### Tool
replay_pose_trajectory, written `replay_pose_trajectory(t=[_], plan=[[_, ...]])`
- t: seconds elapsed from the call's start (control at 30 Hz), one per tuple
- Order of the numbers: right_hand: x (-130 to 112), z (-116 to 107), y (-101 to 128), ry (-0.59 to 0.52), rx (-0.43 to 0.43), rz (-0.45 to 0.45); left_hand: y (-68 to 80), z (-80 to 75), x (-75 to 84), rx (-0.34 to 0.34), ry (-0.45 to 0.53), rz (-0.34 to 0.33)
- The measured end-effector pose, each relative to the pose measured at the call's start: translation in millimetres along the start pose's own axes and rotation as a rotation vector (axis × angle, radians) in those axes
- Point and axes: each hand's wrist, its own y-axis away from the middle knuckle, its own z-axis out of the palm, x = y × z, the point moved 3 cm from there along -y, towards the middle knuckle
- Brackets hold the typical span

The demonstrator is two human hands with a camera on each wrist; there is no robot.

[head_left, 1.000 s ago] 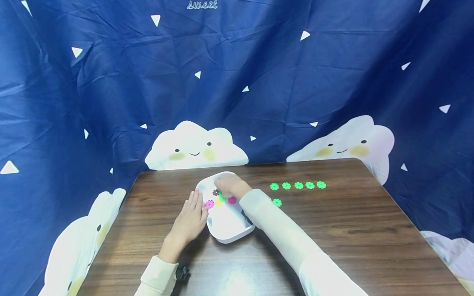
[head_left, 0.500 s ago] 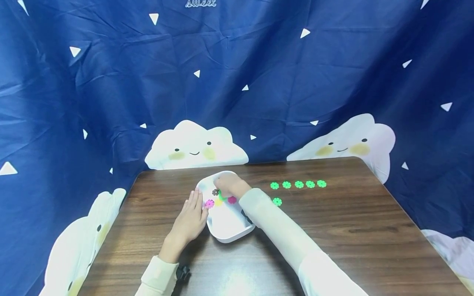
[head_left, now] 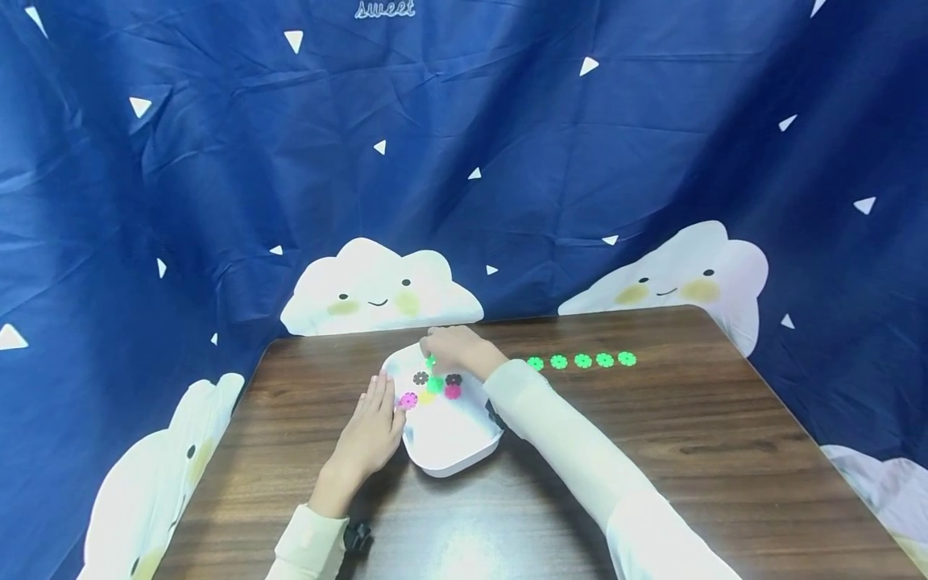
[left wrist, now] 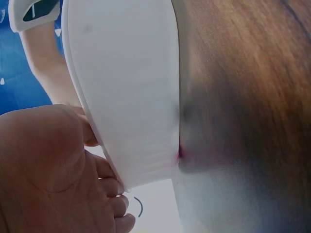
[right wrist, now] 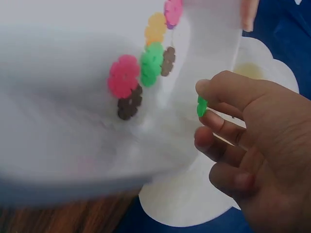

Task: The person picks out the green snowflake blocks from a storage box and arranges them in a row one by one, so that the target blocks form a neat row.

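Green flower disc (right wrist: pixel 201 106) pinched edge-on in right hand (head_left: pixel 455 348) above white tray (head_left: pixel 449 459); thin grip, could slip. Left hand (head_left: pixel 368 439), flat and open, steadies the tray's left rim; nudging could scatter the discs inside.

Dark wood-grain table (head_left: pixel 652 451) carries a white rounded plastic tray (head_left: pixel 451 451) near its back-left, plus a row of 5 bright green flower-shaped plastic discs (head_left: pixel 582 360) to the tray's right, toward the back edge.
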Motion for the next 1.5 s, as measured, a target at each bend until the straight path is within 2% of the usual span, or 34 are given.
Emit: replay_pose_trajectory(t=[0.27,0.57,0.77,1.03,1.2,1.37,1.5], plan=[[11.1,-17.8,19.7,0.046,0.097,-0.071,-1.3,-0.7,0.7,0.000,0.011,-0.011],[25.7,-33.3,47.3,0.051,0.146,-0.076,-2.1,1.2,-1.0,-0.019,-0.008,-0.017],[36.3,-42.7,70.4,0.033,0.213,-0.091,-1.7,-3.0,3.0,-0.036,0.006,-0.036],[61.0,-39.2,97.1,0.011,0.282,-0.057,-1.3,-0.1,0.5,-0.017,0.009,-0.017],[75.4,-36.4,113.1,-0.001,0.314,-0.044,-0.8,-1.3,0.2,-0.032,0.009,-0.025],[86.1,-32.0,125.8,-0.014,0.303,-0.016,-0.4,-2.3,1.6,-0.034,0.016,-0.032],[95.2,-26.1,134.5,-0.022,0.285,0.012,0.3,-2.0,2.1,0.000,0.027,-0.016]])
